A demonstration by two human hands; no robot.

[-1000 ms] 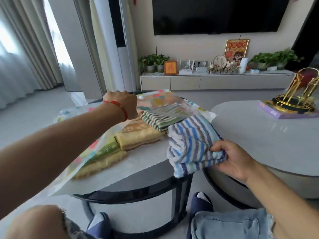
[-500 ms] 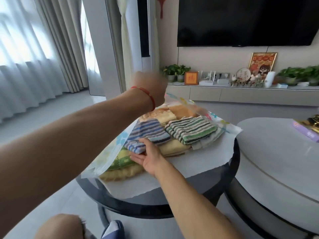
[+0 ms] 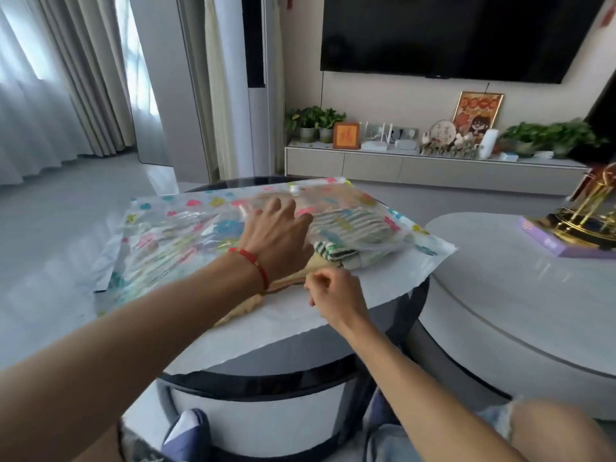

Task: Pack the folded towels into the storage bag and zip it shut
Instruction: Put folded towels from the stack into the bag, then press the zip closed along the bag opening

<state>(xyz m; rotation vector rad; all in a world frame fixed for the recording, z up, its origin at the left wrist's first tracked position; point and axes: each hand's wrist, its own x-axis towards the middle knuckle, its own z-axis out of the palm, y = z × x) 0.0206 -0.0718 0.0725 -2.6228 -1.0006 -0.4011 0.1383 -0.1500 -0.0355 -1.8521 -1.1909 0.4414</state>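
Note:
A clear storage bag printed with coloured flowers lies flat over the round table. Folded towels show through it: a green and white striped towel at the right, and a yellow towel peeking out at the bag's near mouth. My left hand, fingers spread, presses flat on top of the bag. My right hand sits at the near edge by the yellow towel, fingers curled in a pinch; whether it grips the bag's lip is unclear.
A second pale oval table stands to the right, carrying a purple book and a gold ornament. A TV cabinet with plants lines the far wall. My knees and feet are below the table.
The bag's top sheet, held up by my left hand before, now lies down over the towels. My right hand pulled back from the blue striped towel to the near edge.

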